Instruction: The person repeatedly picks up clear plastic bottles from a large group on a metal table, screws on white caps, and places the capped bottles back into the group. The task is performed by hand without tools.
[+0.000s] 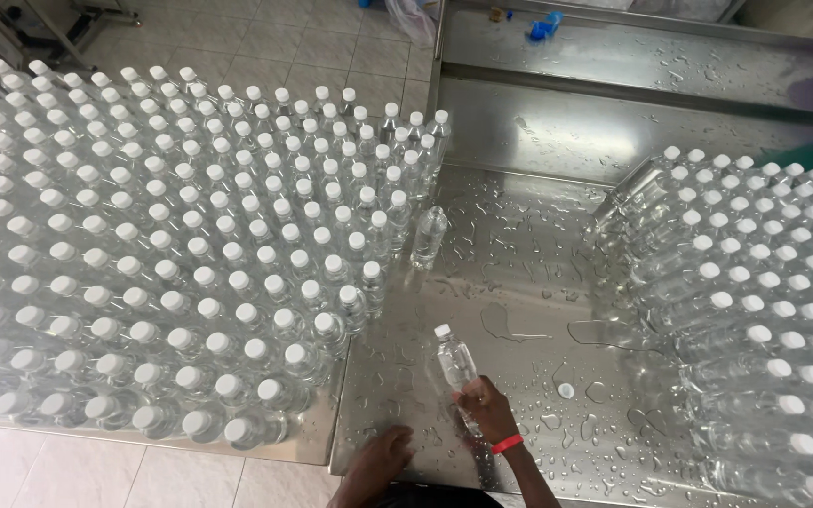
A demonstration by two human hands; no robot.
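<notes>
Head view: right hand (485,406) grips a capped bottle (454,365) — left hand (375,463) rests loosely curled on the wet steel table (519,282). Seemingly mid-sorting (one bottle lies tipped (428,237)); next, a steady upright placement — beside the standing rows (190,245).

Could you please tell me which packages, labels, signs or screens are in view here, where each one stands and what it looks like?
No labels, signs or screens show.
Clear plastic bottle with a white cap: held in the right hand, bare of any label.
Upright clear white-capped bottles: massed at left on the wet steel table.
Lying clear white-capped bottles: stacked at right.
Lone bottle: beside the left mass.
Loose white cap: on the table.
</notes>
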